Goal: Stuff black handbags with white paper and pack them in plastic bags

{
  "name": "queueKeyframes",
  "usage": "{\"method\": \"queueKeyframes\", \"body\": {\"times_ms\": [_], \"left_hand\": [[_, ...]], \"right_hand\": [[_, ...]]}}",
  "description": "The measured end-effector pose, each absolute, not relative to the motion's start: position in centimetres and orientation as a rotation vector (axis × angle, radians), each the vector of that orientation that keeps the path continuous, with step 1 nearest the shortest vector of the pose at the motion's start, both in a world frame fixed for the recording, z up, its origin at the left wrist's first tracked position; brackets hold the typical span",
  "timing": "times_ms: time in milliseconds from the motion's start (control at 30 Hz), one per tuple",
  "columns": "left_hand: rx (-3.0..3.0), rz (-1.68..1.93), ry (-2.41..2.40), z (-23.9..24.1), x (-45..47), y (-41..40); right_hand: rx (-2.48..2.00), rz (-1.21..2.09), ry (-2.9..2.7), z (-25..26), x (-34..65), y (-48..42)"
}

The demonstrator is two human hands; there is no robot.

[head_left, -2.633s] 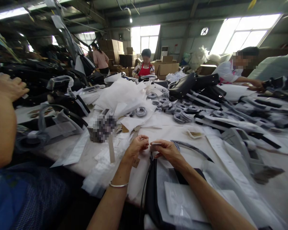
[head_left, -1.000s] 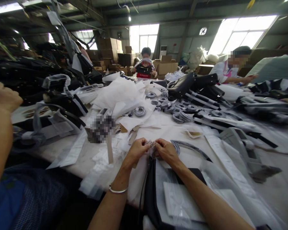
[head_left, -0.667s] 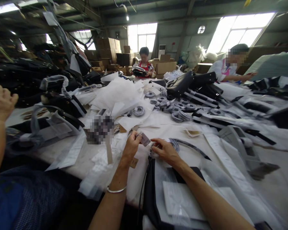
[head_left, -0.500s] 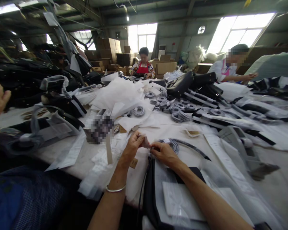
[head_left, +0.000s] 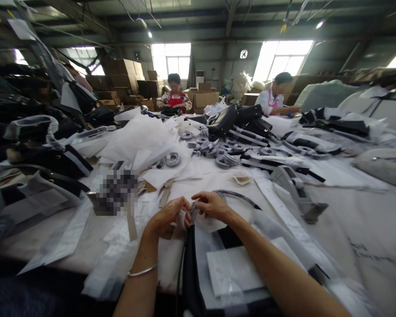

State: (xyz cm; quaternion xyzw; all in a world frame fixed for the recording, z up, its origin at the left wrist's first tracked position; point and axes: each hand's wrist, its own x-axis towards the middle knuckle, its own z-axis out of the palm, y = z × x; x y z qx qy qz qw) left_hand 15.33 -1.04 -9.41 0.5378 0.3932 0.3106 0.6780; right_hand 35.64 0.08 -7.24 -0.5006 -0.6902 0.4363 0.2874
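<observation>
A black bag (head_left: 192,275) lies in front of me, partly covered by pale sheet wrapping, with a white packet (head_left: 237,266) on top. At its far end my left hand (head_left: 173,213) is closed, pinching a thin, pale piece of wrapping (head_left: 183,219). My right hand (head_left: 213,205) meets it there, thumb and forefinger pressed together by a small greyish part at the bag's end; what those fingers hold is too small to make out. Just beyond my right hand, a wrapped black strap (head_left: 242,197) curves over the table.
A grey tape dispenser (head_left: 295,193) stands to the right. White sheets (head_left: 137,136) and wrapped coils (head_left: 172,159) are heaped ahead, with black bags (head_left: 222,121) behind. Wrapped bags (head_left: 42,198) lie at left. Two people (head_left: 174,99) work across the table.
My view has turned right, so the scene shifts left. Both hands have come closer to the bag's far end. The other person's hand at the left edge has left view.
</observation>
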Motion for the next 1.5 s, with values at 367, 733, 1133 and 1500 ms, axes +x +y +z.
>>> {"method": "queueKeyframes", "body": {"times_ms": [367,733,1133,1500], "left_hand": [[1.288,0.815,1.163,-10.9,15.8,0.8],[1.279,0.774,1.104,-9.4,15.7,0.1],[1.291,0.689,1.071,-10.1,15.7,-0.3],[1.564,0.587,0.975,-8.2,15.3,-0.2]], "right_hand": [[-1.453,1.811,-1.392,1.2,47.5,-13.5],[-1.33,1.863,-0.11,-10.1,47.8,-26.4],[-1.043,1.659,0.345,-7.8,43.1,-24.7],[-1.292,1.569,0.131,-6.0,42.9,-20.7]]}}
